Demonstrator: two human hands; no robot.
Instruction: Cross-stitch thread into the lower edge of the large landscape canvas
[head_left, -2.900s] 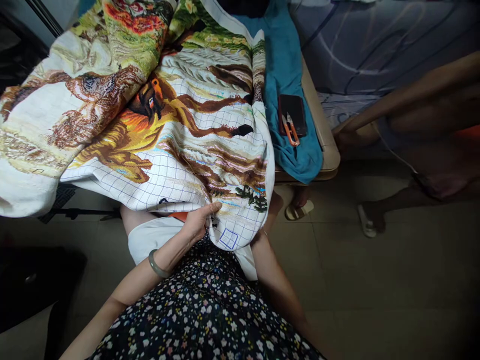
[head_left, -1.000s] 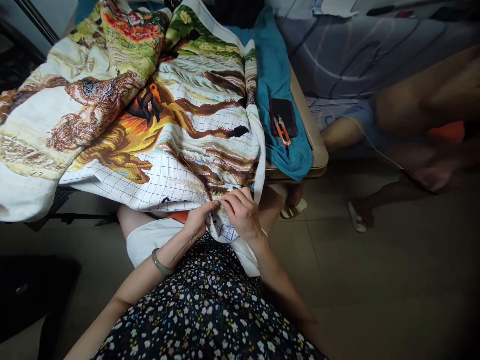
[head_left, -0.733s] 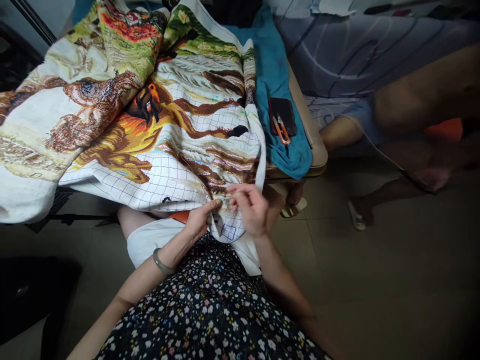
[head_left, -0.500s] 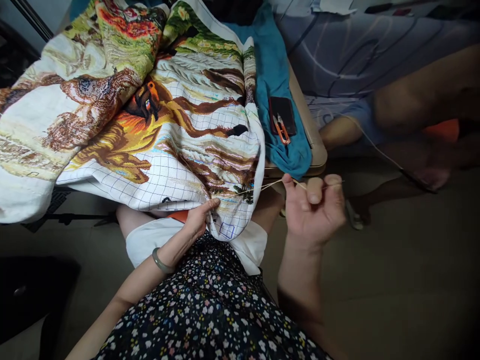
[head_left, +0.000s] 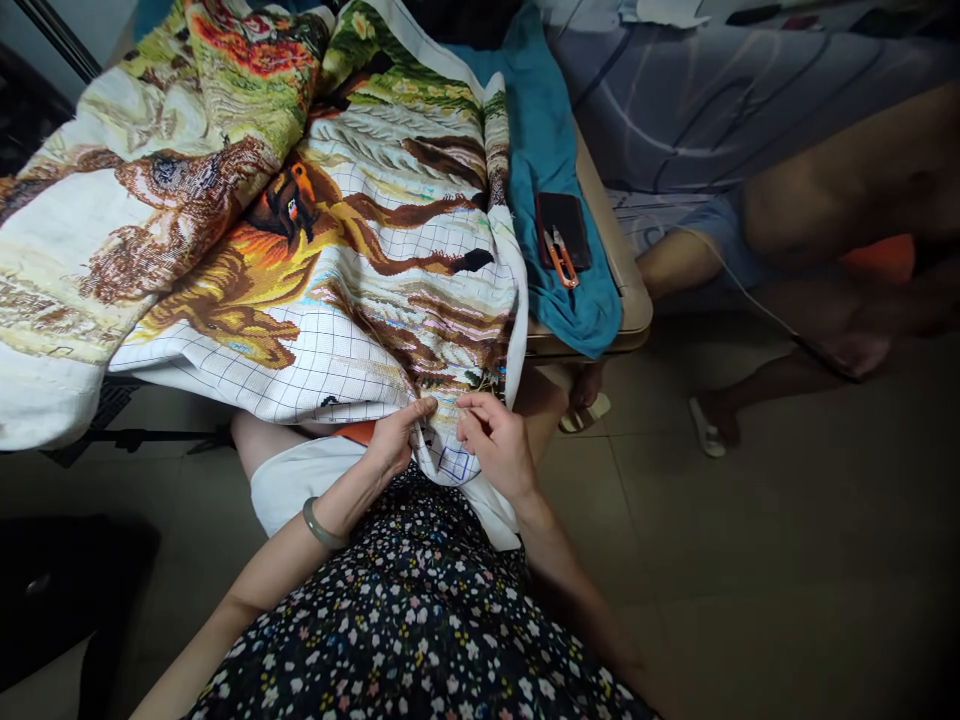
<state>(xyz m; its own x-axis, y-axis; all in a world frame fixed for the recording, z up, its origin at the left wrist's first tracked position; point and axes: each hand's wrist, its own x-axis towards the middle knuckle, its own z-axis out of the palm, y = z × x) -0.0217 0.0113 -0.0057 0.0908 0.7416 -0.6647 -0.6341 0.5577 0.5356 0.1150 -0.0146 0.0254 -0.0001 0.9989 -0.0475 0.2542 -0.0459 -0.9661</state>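
A large cross-stitch canvas with blue grid lines and a colourful stitched picture spreads from the table down over my lap. My left hand pinches its near edge, thumb on top, the other fingers underneath and partly hidden. Close to the right of that thumb, my right hand is closed in a pinch just over the canvas, by the pale stitched rows. The sewing needle in its fingertips is too fine to make out clearly now; light thread shows near the hand.
Orange-handled thread snips rest on a dark flat case, on a teal cloth along the table edge. Another person's bare legs and a hand holding a dark device with a cable are at the right.
My right hand came up from beneath the canvas, swung out right pulling the thread taut with the needle, then returned to the canvas beside my left hand. My left hand kept its hold.
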